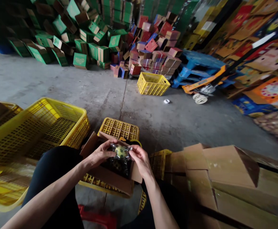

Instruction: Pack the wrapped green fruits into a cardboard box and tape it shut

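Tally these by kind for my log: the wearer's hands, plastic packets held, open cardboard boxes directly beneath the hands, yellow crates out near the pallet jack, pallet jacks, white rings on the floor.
Hands (left hand, right hand): 2
Held clear plastic packet: 1
Open cardboard box: 1
Far yellow crate: 1
Pallet jack: 1
White ring: 1
Total: 7

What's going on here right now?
Someone's left hand and right hand hold a small clear-wrapped packet between them, above an open box. The box sits on a yellow crate; its dark contents are hard to make out. A bigger crate stands to the left, brown cartons to the right.
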`<state>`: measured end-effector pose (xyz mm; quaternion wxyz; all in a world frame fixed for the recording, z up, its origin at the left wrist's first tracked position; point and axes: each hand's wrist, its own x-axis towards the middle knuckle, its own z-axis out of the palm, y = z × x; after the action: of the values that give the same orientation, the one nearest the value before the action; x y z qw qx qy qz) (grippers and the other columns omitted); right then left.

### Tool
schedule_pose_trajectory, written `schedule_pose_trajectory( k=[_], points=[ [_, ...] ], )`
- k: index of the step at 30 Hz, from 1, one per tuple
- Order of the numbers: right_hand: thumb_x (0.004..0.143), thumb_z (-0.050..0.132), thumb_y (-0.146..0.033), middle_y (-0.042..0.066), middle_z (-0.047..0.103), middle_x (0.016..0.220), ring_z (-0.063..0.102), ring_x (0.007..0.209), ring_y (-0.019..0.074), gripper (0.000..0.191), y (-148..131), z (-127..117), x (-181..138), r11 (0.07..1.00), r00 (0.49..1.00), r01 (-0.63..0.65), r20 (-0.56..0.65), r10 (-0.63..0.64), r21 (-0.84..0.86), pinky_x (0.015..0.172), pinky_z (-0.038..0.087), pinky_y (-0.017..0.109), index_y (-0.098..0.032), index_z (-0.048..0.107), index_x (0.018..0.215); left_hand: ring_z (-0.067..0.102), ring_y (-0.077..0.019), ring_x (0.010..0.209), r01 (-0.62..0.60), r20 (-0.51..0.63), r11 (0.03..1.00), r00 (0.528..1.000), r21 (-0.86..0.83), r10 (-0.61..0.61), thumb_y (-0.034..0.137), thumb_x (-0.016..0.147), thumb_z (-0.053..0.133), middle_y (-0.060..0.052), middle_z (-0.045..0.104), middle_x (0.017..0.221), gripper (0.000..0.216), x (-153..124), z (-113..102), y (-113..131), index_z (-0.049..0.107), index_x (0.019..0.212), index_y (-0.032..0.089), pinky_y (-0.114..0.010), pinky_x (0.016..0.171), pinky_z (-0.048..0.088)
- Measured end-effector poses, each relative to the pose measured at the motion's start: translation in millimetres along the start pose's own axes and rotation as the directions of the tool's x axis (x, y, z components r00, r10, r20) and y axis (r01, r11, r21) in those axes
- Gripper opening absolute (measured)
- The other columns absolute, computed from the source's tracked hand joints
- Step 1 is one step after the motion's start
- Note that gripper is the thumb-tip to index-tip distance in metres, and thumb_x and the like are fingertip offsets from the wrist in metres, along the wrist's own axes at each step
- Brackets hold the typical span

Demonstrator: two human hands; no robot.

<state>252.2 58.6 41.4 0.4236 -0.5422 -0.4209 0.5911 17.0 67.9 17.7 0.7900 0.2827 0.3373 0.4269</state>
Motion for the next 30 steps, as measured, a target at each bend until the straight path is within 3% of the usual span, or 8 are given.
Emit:
schedule_pose_trajectory(
  k=[5, 9, 14, 18, 25, 30],
  points=[
    [0.072, 0.088, -0.05, 0.002, 0.073, 0.09, 0.066, 0.082, 0.0216, 0.032, 4, -2, 1, 1.0, 1.0, 0.007, -0.03, -0.006, 0.031, 0.075, 0.053, 0.032, -0.026, 0.073, 0.087, 0.07, -0.0265, 0.109, 0.029, 0.042, 0.999, 0.999, 0.025, -0.03, 0.024, 0.065, 0.1, -0.004, 0.078, 0.114, 0.058, -2, 3, 3, 0.078, 0.119, 0.022, -0.035, 0.099, 0.048],
    [0.074, 0.086, -0.045, 0.0, 0.07, 0.087, 0.064, 0.08, 0.0202, 0.026, 5, -1, 0, 1.0, 1.0, 0.009, -0.004, -0.009, 0.022, 0.075, 0.051, 0.031, -0.026, 0.072, 0.084, 0.069, -0.0263, 0.109, 0.029, 0.105, 0.994, 0.994, 0.101, -0.04, 0.031, 0.073, 0.097, -0.007, 0.076, 0.117, 0.053, -4, 3, 2, 0.077, 0.121, 0.023, -0.035, 0.098, 0.049],
    [0.08, 0.076, -0.038, 0.002, 0.075, 0.097, 0.069, 0.097, 0.0253, 0.016, 3, -1, 1, 0.995, 0.997, 0.073, 0.004, -0.073, -0.066, 0.093, 0.053, 0.037, -0.027, 0.078, 0.092, 0.067, -0.0254, 0.107, -0.081, 0.037, 0.972, 0.997, 0.22, 0.075, 0.032, 0.07, 0.099, -0.005, 0.075, 0.113, 0.055, -1, -1, 1, 0.076, 0.119, 0.023, -0.034, 0.097, 0.048],
    [0.086, 0.072, -0.043, 0.005, 0.078, 0.119, 0.067, 0.121, 0.0304, 0.026, -2, -2, 1, 0.992, 0.994, 0.111, 0.021, -0.11, -0.063, 0.111, 0.047, 0.043, -0.029, 0.082, 0.105, 0.066, -0.0274, 0.11, -0.121, 0.034, 0.937, 0.993, 0.327, 0.116, 0.033, 0.069, 0.099, -0.006, 0.075, 0.114, 0.057, 3, -5, 1, 0.075, 0.119, 0.022, -0.037, 0.1, 0.047],
    [0.084, 0.083, -0.045, 0.006, 0.076, 0.131, 0.068, 0.126, 0.031, 0.04, -7, 5, -5, 0.995, 0.981, 0.085, 0.178, -0.075, -0.05, 0.11, 0.053, 0.046, -0.031, 0.078, 0.121, 0.067, -0.027, 0.106, -0.12, 0.069, 0.888, 0.993, 0.445, 0.1, 0.03, 0.065, 0.101, -0.008, 0.075, 0.112, 0.06, 5, -5, -4, 0.074, 0.117, 0.02, -0.038, 0.1, 0.048],
    [0.088, 0.081, -0.044, 0.008, 0.069, 0.144, 0.066, 0.131, 0.0294, 0.056, 7, 2, -3, 0.981, 0.958, 0.161, 0.257, -0.128, -0.112, 0.113, 0.052, 0.048, -0.031, 0.068, 0.141, 0.067, -0.0268, 0.107, -0.132, 0.089, 0.825, 0.991, 0.55, 0.099, 0.036, 0.069, 0.098, -0.007, 0.074, 0.113, 0.06, 7, -9, -9, 0.07, 0.12, 0.019, -0.039, 0.1, 0.05]
  ],
)
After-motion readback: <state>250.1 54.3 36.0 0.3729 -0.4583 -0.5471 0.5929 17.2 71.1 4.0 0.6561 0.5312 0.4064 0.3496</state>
